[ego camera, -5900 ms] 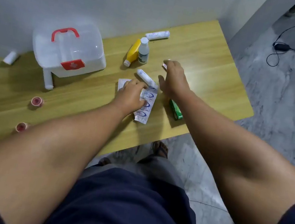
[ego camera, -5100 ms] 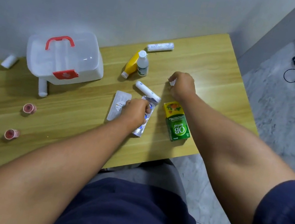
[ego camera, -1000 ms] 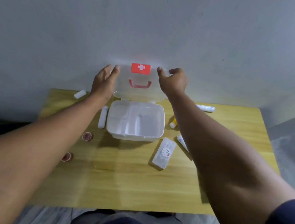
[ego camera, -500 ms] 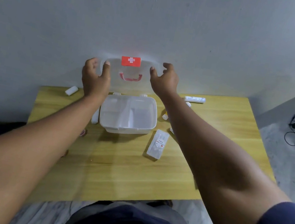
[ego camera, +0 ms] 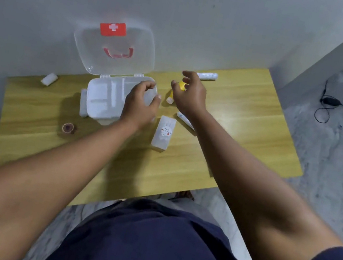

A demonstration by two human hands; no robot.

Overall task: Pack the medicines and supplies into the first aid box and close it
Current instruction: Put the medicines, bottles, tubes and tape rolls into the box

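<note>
The white first aid box (ego camera: 99, 103) sits on the wooden table (ego camera: 181, 173) near the wall. Its clear lid (ego camera: 118, 63), with a red cross label and red handle, stands upright against the wall. My left hand (ego camera: 141, 106) hovers over the box's right end with fingers curved and apart, holding nothing I can see. My right hand (ego camera: 191, 96) is open just above a yellow bottle (ego camera: 181, 85). A flat clear case with a red sticker (ego camera: 163, 133) lies right of the box. A white tube (ego camera: 185, 119) lies partly under my right wrist.
A white roll (ego camera: 206, 75) lies by the wall at the back right, and another small white roll (ego camera: 49, 79) at the back left. A white tube (ego camera: 83, 106) rests against the box's left side. A pink tape roll (ego camera: 67, 127) lies in front of it. Cables (ego camera: 340, 114) run across the floor to the right.
Both hands have let go of the lid, which now stays open against the wall. They have dropped down, the left over the box, the right over the yellow bottle.
</note>
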